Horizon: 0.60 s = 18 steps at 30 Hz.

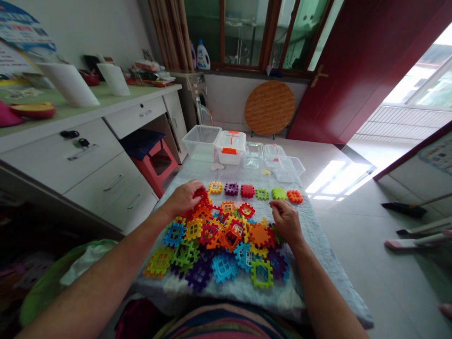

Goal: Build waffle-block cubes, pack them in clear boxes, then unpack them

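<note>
A heap of toothed, square plastic building blocks in many colours lies on the cloth-covered table. Beyond it runs a row of single blocks: a yellow block, a purple block, a red block, a green block, a lime block and an orange block. At the heap's back left, my left hand has its fingers closed on a red building block. My right hand is closed at the heap's right side, below the lime block; its curled fingers hide whatever is in them.
Behind the row stand an open clear bin, a lidded box with orange clips and several clear containers. A white cabinet and a red stool are on the left. A red door stands back right.
</note>
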Motion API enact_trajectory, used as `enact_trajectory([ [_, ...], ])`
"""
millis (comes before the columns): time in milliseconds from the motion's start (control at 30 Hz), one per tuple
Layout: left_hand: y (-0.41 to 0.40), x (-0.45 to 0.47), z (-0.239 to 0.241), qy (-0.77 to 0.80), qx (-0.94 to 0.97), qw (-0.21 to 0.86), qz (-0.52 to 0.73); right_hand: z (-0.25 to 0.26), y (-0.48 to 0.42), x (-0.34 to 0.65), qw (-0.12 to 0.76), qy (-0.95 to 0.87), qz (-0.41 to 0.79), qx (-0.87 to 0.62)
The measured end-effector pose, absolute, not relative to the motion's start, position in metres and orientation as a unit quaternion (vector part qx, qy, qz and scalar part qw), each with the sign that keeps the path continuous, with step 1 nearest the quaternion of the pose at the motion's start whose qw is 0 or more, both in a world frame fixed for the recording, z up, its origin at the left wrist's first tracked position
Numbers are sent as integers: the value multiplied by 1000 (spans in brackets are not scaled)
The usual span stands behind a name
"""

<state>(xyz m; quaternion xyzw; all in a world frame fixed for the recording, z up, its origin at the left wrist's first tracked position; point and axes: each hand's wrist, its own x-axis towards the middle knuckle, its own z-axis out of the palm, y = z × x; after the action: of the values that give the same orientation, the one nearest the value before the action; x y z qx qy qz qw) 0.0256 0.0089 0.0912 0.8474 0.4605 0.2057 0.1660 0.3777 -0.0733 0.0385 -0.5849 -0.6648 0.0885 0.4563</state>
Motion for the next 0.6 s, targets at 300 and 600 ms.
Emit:
enact_trajectory([
  [300,-20,23,116,429,846,288,130,37,-73,379,451,-670,87,-583],
  [600,14,20,99,505,815,279,57,37,-73,378,450,-668,90,-586],
])
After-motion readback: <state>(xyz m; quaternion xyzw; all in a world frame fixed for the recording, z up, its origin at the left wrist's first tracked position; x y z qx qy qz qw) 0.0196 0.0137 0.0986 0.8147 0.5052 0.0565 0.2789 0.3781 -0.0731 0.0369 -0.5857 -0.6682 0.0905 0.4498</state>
